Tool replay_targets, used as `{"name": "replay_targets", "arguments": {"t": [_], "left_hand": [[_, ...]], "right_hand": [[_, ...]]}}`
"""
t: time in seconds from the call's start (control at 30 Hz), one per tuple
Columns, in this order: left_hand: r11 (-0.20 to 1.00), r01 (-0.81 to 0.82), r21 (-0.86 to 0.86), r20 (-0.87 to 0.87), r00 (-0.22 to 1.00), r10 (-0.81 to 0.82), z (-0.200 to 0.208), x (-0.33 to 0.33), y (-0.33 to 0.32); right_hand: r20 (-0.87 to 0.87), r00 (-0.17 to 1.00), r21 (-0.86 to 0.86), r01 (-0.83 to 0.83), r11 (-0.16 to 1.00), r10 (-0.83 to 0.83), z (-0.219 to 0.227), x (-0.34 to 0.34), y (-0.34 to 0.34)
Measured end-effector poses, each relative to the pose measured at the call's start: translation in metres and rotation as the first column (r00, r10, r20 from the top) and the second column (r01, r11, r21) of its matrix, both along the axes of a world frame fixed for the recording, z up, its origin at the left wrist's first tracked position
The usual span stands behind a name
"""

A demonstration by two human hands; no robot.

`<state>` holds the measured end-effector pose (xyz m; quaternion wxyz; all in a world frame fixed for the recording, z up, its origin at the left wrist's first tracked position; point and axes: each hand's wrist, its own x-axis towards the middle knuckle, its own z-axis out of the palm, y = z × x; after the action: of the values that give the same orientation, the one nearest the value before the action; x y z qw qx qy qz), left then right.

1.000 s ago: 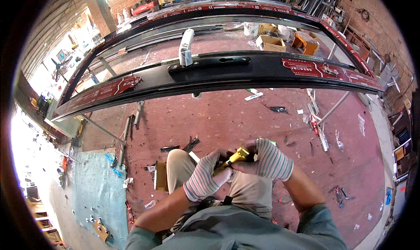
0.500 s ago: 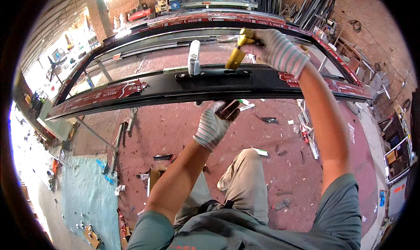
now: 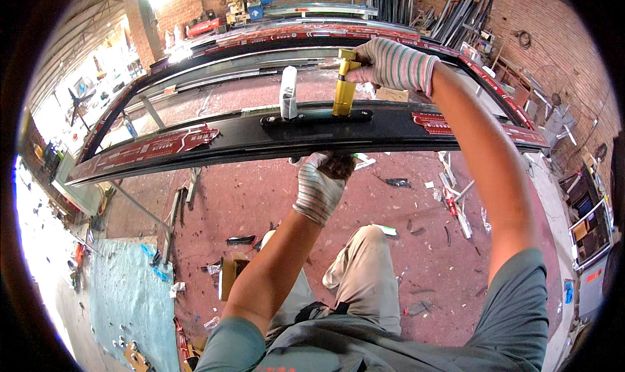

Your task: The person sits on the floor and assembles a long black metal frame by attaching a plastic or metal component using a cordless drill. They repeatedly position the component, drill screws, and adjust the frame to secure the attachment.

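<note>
My right hand (image 3: 397, 66), in a striped glove, is closed around the top of a gold-coloured metal piece (image 3: 342, 93) with a short crosswise head. This piece stands upright, its lower end at the right part of a long black plate (image 3: 319, 119) with rounded ends. Left of it, a handle in white wrapping (image 3: 288, 93) rises from the same plate. The plate lies on the near black bar (image 3: 384, 131) of a large metal frame. My left hand (image 3: 322, 183), gloved and dark at the fingertips, is curled up against the bar's underside; what it grips there is hidden.
Torn red film (image 3: 172, 143) covers parts of the bar. Metal legs stand beneath the frame. Scraps and a red-handled tool (image 3: 452, 206) lie on the reddish floor, with a pale blue sheet (image 3: 124, 294) at left. Dark profiles (image 3: 459, 14) lean against the brick wall.
My right hand has brought the gold-coloured piece from a tilt to upright and lowered it onto the plate. My left fingers have closed up beneath the bar.
</note>
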<state>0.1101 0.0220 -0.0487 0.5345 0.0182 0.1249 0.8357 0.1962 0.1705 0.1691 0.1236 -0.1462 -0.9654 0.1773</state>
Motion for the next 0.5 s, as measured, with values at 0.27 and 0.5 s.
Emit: {"name": "replay_targets", "arguments": {"t": [0.27, 0.5], "left_hand": [[1.000, -0.010, -0.029, 0.092, 0.996, 0.013, 0.007, 0.001, 0.005], [1.000, -0.011, -0.024, 0.058, 0.998, 0.013, 0.006, -0.002, 0.002]], "right_hand": [[0.064, 0.998, 0.148, -0.019, 0.989, 0.010, 0.000, -0.001, -0.007], [0.190, 0.981, 0.350, -0.043, 0.936, -0.025, 0.024, -0.008, -0.045]]}}
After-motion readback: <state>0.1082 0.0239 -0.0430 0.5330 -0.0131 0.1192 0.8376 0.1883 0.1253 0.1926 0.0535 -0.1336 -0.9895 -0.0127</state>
